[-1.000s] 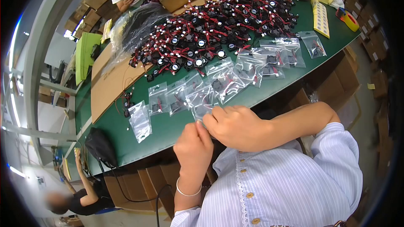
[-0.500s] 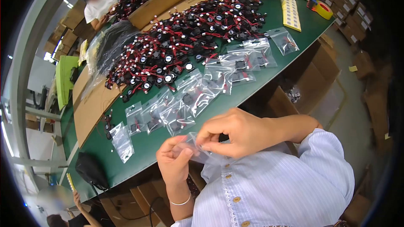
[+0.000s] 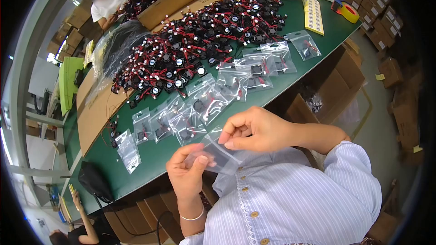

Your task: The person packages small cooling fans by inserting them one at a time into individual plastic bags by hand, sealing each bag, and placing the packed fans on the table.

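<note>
A clear plastic zip bag (image 3: pixel 221 158) is stretched between my hands, just off the table's front edge. My left hand (image 3: pixel 187 172) pinches one side of it between thumb and fingers. At the upper edge of the bag, my right hand (image 3: pixel 258 132) grips with thumb and forefinger, its other fingers curled. I see no part inside this bag. Beyond my hands lie several clear bags (image 3: pixel 186 124), each with a small black fan and red wire inside. Behind them spreads a big pile of small black fans (image 3: pixel 200 38) with red leads and white plugs. Flat clear bags (image 3: pixel 128 154) lie at the left.
On the green table (image 3: pixel 150 172) are a black pouch (image 3: pixel 95 183), a label sheet (image 3: pixel 313 16) and a yellow tape roll (image 3: pixel 349 12). An open carton (image 3: pixel 340 84) stands below right. One person (image 3: pixel 109 0) sits across; another person's arm (image 3: pixel 87 222) shows lower left.
The bag is now spread wider and flatter between my hands. My right hand has moved slightly up and right; my left stays nearly in place. The lower-left person's arm has shifted.
</note>
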`<action>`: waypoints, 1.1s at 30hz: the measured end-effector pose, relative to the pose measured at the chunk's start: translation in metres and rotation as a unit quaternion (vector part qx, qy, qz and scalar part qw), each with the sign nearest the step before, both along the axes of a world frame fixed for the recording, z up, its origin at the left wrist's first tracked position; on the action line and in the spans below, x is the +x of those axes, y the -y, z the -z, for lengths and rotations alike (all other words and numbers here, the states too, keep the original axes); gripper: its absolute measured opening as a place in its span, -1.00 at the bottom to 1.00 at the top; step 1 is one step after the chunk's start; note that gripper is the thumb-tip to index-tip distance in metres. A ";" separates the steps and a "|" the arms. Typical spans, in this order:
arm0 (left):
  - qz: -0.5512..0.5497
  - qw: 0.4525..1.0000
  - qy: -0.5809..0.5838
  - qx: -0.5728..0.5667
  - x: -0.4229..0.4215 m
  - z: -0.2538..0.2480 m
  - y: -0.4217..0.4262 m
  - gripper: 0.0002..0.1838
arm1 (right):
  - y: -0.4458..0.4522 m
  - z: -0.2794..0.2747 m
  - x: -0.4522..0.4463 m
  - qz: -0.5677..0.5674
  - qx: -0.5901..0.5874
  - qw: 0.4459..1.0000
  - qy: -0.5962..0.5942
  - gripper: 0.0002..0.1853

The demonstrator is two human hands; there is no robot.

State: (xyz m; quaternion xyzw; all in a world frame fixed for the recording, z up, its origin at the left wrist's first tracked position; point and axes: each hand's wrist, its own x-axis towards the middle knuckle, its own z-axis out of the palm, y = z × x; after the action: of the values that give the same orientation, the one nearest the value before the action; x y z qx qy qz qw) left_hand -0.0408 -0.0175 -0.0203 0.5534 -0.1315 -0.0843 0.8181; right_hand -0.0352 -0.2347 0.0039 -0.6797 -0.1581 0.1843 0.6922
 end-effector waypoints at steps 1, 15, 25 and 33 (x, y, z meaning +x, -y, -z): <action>0.005 0.999 -0.012 0.033 0.001 0.003 -0.005 -0.70 | 0.002 0.000 0.001 -0.004 0.024 1.000 -0.006 -0.84; -0.077 0.698 0.449 0.552 -0.009 -0.008 0.045 0.07 | -0.001 0.007 -0.008 0.070 -0.071 0.975 0.196 -0.90; -0.023 0.801 0.398 0.447 0.003 -0.002 0.047 0.15 | 0.000 0.019 -0.007 0.075 -0.004 0.972 0.221 -0.86; -0.048 0.679 0.519 0.516 0.006 0.011 0.039 0.20 | 0.005 0.015 -0.008 0.059 -0.191 0.930 0.310 -0.89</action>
State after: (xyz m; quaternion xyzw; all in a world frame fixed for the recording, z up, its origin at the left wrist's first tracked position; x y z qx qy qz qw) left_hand -0.0346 -0.0568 -0.0313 0.8485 -0.4440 0.2012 0.2059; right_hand -0.0436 -0.2401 -0.0112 -0.8304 -0.2864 -0.0499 0.4754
